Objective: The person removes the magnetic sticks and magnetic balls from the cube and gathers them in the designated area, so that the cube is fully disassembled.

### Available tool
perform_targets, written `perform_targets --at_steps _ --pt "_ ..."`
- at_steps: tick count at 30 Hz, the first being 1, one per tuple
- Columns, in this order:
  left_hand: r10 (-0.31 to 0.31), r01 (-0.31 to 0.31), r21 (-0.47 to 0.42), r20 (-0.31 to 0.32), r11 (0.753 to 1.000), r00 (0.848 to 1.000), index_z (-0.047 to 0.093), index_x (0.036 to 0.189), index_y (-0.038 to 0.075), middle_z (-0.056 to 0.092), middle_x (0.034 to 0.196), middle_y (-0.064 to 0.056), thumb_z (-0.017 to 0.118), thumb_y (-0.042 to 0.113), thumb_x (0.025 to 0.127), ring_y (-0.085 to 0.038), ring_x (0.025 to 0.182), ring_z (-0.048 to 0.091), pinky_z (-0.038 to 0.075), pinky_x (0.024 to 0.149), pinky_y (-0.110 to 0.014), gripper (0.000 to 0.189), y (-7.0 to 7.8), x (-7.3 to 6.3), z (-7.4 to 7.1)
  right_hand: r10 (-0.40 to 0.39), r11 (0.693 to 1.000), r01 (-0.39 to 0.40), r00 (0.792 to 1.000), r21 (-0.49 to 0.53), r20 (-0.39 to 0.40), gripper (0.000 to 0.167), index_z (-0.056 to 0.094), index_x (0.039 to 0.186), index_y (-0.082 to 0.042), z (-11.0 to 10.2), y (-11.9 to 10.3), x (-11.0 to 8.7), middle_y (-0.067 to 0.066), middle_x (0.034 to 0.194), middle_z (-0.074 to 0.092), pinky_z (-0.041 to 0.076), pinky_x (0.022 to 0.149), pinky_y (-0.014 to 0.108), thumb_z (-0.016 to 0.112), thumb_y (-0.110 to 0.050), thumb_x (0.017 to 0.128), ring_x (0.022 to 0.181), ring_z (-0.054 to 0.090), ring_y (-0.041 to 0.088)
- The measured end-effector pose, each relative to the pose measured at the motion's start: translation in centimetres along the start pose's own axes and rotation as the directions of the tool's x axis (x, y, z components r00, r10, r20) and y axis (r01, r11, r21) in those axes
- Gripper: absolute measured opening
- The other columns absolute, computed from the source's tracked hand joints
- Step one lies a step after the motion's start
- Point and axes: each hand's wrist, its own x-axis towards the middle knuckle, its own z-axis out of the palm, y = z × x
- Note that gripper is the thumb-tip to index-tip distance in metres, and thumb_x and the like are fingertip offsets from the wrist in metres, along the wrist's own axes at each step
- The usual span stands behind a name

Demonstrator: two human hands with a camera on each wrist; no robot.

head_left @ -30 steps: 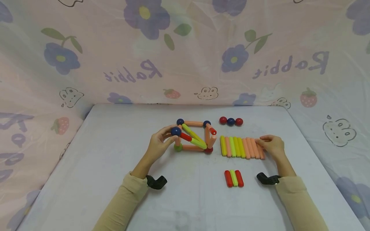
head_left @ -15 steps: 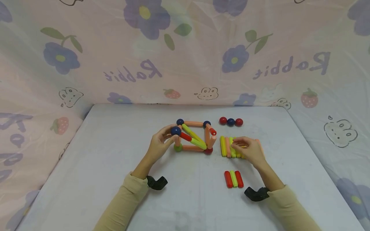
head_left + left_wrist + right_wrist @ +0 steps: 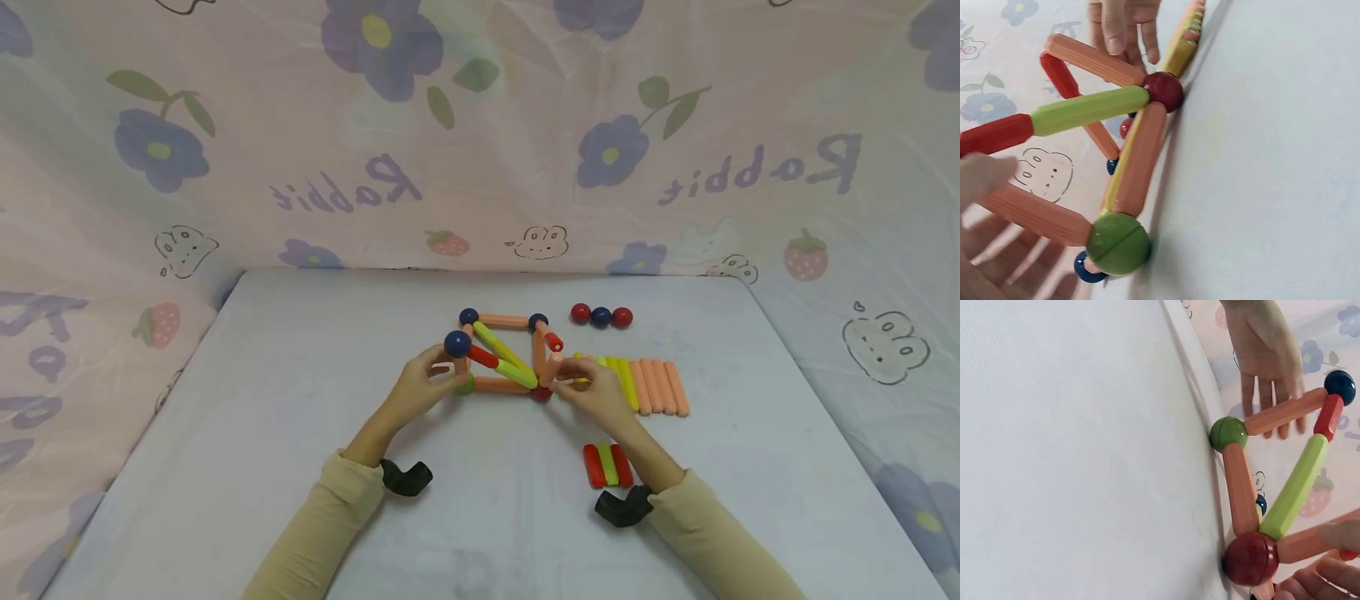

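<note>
A frame of magnetic sticks and balls stands on the table. In the head view, my left hand [image 3: 420,387] is beside the upright orange stick at its left, below a blue ball [image 3: 457,344]. The right wrist view shows those fingers [image 3: 1265,400] straight, behind the stick. My right hand [image 3: 596,392] reaches the tilted orange stick [image 3: 1094,60] rising from the dark red ball [image 3: 1251,559]; its thumb overlaps that stick in the right wrist view, fingers loosely bent. A lime stick [image 3: 1091,110] and a red stick [image 3: 997,133] link the dark red and blue balls. A green ball [image 3: 1119,244] is the near left corner.
A row of orange, yellow and lime sticks [image 3: 656,387] lies right of the frame, partly behind my right hand. Behind it sit two red balls and a blue ball [image 3: 601,317]. Two red sticks and a lime stick [image 3: 608,465] lie nearer. A printed curtain [image 3: 480,167] surrounds the table.
My right hand has moved left from the far right end of the stick row to the frame's right side. My left hand has slid down from the blue ball, which now sits slightly lower.
</note>
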Motion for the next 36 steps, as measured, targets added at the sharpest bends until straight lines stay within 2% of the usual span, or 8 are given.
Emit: perform_targets --at_steps 3,5,11,17,28,36 --pt "-0.091 0.088 0.097 0.024 0.991 0.996 0.06 0.121 0.003 0.062 0.126 -0.017 0.07 0.013 0.087 -0.033 0.121 0.057 0.049 0.105 -0.049 0.037 -0.5 0.1 0.5 -0.02 1.0 0.02 1.0 -0.01 0.012 0.032 0.065 0.114 0.004 0.4 0.0 0.5 0.024 0.111 0.069 0.061 0.082 0.033 0.071 -0.009 0.086 0.101 0.068 0.035" --pt "-0.115 0.111 0.141 0.017 0.984 0.993 0.063 0.114 0.003 0.064 0.122 -0.017 0.071 0.013 0.087 -0.032 0.117 0.059 0.051 0.102 -0.048 0.03 -0.7 0.1 0.7 -0.029 0.999 0.029 0.999 -0.014 0.018 0.029 0.066 0.11 0.005 0.6 -0.1 0.7 0.024 0.109 0.07 0.061 0.082 0.035 0.072 -0.008 0.085 0.1 0.068 0.036" --pt "-0.086 0.091 0.2 -0.037 0.976 0.996 0.07 0.097 0.001 0.066 0.106 -0.016 0.074 0.009 0.083 -0.029 0.105 0.063 0.056 0.092 -0.044 0.016 -1.0 0.1 1.2 -0.019 0.999 0.02 1.0 -0.047 0.025 0.026 0.067 0.106 0.009 1.1 -0.2 1.2 0.026 0.103 0.07 0.061 0.081 0.036 0.072 -0.005 0.084 0.096 0.069 0.036" --pt "-0.065 0.068 0.237 -0.022 0.969 0.998 0.068 0.086 0.004 0.068 0.099 -0.014 0.076 0.007 0.08 -0.028 0.099 0.065 0.056 0.089 -0.044 0.011 -0.7 -0.3 0.9 0.006 0.997 -0.004 1.0 -0.073 0.03 0.025 0.069 0.106 0.006 1.2 -0.3 1.0 0.023 0.104 0.071 0.061 0.081 0.036 0.072 -0.006 0.084 0.093 0.071 0.033" --pt "-0.043 0.047 0.245 -0.021 0.968 0.999 0.072 0.085 0.005 0.067 0.094 -0.013 0.079 0.007 0.077 -0.027 0.094 0.067 0.057 0.086 -0.043 0.011 -1.0 0.0 0.7 -0.002 0.998 0.003 1.0 -0.062 0.022 0.026 0.069 0.108 0.005 1.1 -0.3 0.8 0.023 0.106 0.071 0.06 0.083 0.037 0.072 -0.006 0.084 0.096 0.071 0.034" --pt "-0.049 0.053 0.244 -0.02 0.968 0.999 0.073 0.089 0.004 0.067 0.093 -0.013 0.079 0.008 0.077 -0.026 0.094 0.068 0.058 0.087 -0.043 0.014 -1.1 0.0 0.7 -0.036 0.997 0.036 0.999 -0.064 -0.008 0.014 0.071 0.094 0.003 1.3 -0.2 0.7 0.02 0.096 0.072 0.061 0.081 0.034 0.072 -0.005 0.084 0.092 0.067 0.03"
